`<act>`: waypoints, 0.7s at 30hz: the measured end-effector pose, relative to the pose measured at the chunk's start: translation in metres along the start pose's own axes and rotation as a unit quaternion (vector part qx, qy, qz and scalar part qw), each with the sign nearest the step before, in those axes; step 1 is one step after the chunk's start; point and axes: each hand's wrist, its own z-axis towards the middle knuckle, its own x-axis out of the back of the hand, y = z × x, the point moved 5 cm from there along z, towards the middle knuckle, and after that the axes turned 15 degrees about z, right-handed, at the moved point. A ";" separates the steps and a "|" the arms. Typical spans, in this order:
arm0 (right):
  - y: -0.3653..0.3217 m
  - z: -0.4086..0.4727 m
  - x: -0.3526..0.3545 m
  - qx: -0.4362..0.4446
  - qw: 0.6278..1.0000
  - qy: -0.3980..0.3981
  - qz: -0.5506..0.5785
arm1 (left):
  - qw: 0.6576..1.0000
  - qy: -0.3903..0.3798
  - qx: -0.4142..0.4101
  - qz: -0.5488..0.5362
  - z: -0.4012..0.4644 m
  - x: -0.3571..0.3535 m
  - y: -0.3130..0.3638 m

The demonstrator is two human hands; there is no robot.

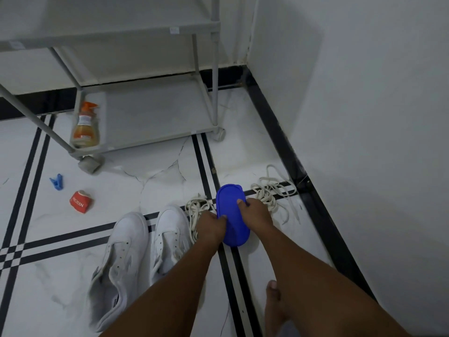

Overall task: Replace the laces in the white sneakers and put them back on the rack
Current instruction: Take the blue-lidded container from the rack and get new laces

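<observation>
Both hands hold a blue oval container (232, 215) with its lid on, low over the floor (145, 171). The left hand (211, 226) grips its left edge, thumb laid on the lid and fingers curled under the rim. The right hand (255, 211) grips the right edge the same way, thumb on top of the lid, fingers wrapped round the side.

A bundle of off-white laces (194, 210) lies on the floor just left of the left hand, partly hidden behind it. A second, looser tangle of laces (272, 193) lies just beyond the right hand, spreading toward the black border by the wall (364, 117).

The two white sneakers (136, 251) lie side by side on the floor to the left of the left forearm, toes pointing away, their eyelets bare of laces. The nearer lace bundle is just beside the toe of the right-hand sneaker.

Farther off stands the grey rack (150, 113), with an orange spray bottle (86, 125) on its lowest shelf. A blue clothes peg (57, 182) and a small red packet (81, 201) lie on the floor in front of it, left of the sneakers. A bare foot (273, 302) shows at the bottom.
</observation>
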 end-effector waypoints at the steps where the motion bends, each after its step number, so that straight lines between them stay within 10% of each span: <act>1: -0.006 -0.002 0.000 0.011 0.999 0.005 0.044 | 0.998 0.004 0.006 -0.070 0.000 0.007 0.003; 7: -0.048 -0.004 -0.034 -0.086 0.944 -0.128 0.292 | 0.985 0.029 0.023 -0.168 0.023 0.061 0.034; 21: -0.146 0.030 -0.072 -0.159 0.931 -0.138 0.298 | 0.972 -0.103 0.042 -0.209 0.074 0.156 0.077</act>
